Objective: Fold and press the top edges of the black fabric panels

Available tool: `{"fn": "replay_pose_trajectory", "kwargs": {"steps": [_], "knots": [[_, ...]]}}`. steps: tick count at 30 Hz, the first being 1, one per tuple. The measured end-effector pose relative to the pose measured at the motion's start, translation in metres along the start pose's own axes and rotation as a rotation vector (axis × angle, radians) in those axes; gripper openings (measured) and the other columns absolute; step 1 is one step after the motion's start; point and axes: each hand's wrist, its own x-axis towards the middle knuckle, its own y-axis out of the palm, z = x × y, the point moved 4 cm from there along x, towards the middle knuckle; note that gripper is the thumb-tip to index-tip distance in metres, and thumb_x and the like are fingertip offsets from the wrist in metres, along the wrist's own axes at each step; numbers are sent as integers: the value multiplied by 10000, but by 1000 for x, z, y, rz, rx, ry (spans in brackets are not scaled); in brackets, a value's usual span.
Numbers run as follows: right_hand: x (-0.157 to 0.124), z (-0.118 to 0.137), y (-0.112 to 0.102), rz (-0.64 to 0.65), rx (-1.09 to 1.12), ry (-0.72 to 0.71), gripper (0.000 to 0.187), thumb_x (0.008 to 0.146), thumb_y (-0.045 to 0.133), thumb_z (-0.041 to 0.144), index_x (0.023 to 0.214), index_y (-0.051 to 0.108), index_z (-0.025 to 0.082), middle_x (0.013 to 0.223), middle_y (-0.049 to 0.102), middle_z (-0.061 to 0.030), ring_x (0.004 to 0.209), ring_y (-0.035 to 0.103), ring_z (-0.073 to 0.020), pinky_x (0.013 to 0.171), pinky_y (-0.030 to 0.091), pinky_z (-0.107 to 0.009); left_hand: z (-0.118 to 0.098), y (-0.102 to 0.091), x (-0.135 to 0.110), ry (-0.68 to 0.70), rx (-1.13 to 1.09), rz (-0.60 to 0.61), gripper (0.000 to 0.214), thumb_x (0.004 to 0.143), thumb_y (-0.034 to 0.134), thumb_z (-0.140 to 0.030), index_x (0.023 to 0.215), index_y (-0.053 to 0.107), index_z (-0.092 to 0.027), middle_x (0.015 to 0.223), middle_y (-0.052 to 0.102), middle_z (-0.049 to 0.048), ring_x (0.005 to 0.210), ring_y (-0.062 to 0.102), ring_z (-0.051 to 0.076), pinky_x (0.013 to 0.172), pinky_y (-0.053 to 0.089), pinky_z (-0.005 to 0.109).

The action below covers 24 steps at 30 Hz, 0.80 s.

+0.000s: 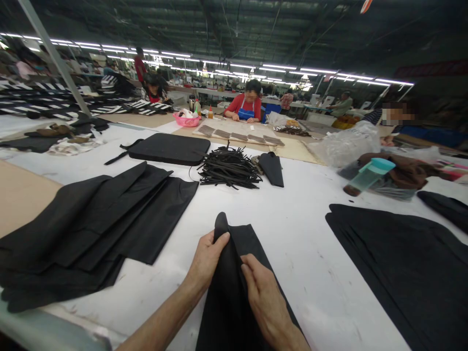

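A long black fabric piece (228, 302) lies before me on the white tabletop, its left side lifted and folded over. Near its far end my left hand (206, 256) pinches the raised edge, thumb on top. My right hand (261, 287) grips the same fabric lower down, thumb and fingers closed along the fold; its fingertips are partly hidden by the cloth. To the left, overlapping black fabric pieces (98, 219) are spread out. Another stack of black fabric pieces (398, 258) lies at the right.
Beyond my hands sit a pile of black strips (230, 168), a flat black pad (170, 148) and a small black piece (271, 169). A turquoise-lidded bottle (369, 176) leans beside a plastic bag (351, 144) at right. A person in red (241, 105) works across the table.
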Motion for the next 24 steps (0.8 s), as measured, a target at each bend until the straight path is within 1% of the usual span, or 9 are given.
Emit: {"fn": "replay_pose_trajectory", "kwargs": {"steps": [3, 6, 9, 12, 14, 16, 18, 21, 24], "knots": [[4, 3, -1, 41, 238, 112, 260, 882, 407, 419, 996, 512, 211, 894, 608, -22, 823, 567, -183, 722, 418, -276, 6, 8, -3, 36, -1, -19, 288, 761, 618, -405, 840, 606, -128, 679, 602, 11, 592, 533, 117, 559, 431, 222], [8, 10, -2, 30, 283, 145, 340, 775, 584, 407, 1032, 523, 193, 932, 624, -26, 853, 569, -199, 735, 422, -272, 11, 16, -10, 58, 12, 0, 296, 775, 603, -420, 825, 603, -128, 683, 592, 8, 613, 530, 115, 564, 428, 211], [12, 9, 0, -27, 261, 165, 252, 788, 538, 428, 827, 567, 181, 772, 615, -9, 737, 551, -187, 637, 410, -259, 13, 19, -16, 50, 6, -16, 320, 791, 580, -435, 872, 619, -128, 708, 608, 15, 631, 538, 117, 571, 438, 208], [17, -2, -3, -102, 209, 176, 351, 831, 420, 480, 643, 501, 194, 620, 545, 11, 609, 483, -164, 543, 365, -257, 11, 12, -15, 44, -6, -37, 351, 785, 588, -439, 947, 629, -131, 764, 645, 37, 670, 580, 147, 575, 462, 224], [23, -15, -17, -185, 154, 157, 361, 832, 400, 496, 639, 487, 203, 622, 547, 11, 618, 480, -170, 574, 369, -266, 7, -2, -11, 57, -32, -64, 359, 782, 595, -433, 988, 626, -141, 780, 662, 40, 685, 604, 165, 583, 478, 238], [29, -35, -40, -280, 108, 145, 359, 823, 391, 506, 662, 507, 207, 652, 579, 0, 654, 505, -185, 622, 383, -276, 2, -25, -8, 56, -70, -121, 339, 781, 605, -408, 1011, 620, -159, 783, 674, 35, 697, 621, 172, 611, 493, 250], [33, -62, -72, -365, 39, 170, 368, 793, 400, 526, 650, 519, 209, 643, 593, -13, 657, 517, -199, 624, 388, -286, -3, -55, -7, 30, -100, -226, 296, 775, 620, -358, 1008, 619, -176, 769, 682, 27, 692, 632, 172, 629, 505, 259], [31, -104, -122, -511, -153, 243, 376, 735, 414, 558, 599, 502, 219, 596, 580, -28, 641, 514, -218, 624, 384, -310, -10, -101, -10, 10, -71, -410, 252, 744, 648, -295, 966, 627, -178, 709, 685, 26, 661, 641, 178, 630, 518, 277], [26, -135, -147, -468, -272, 311, 386, 743, 383, 564, 566, 469, 233, 583, 577, -43, 636, 524, -229, 626, 387, -329, -11, -127, -10, 17, 48, -467, 258, 728, 659, -322, 929, 632, -162, 686, 684, 47, 674, 649, 198, 639, 524, 303]]}}
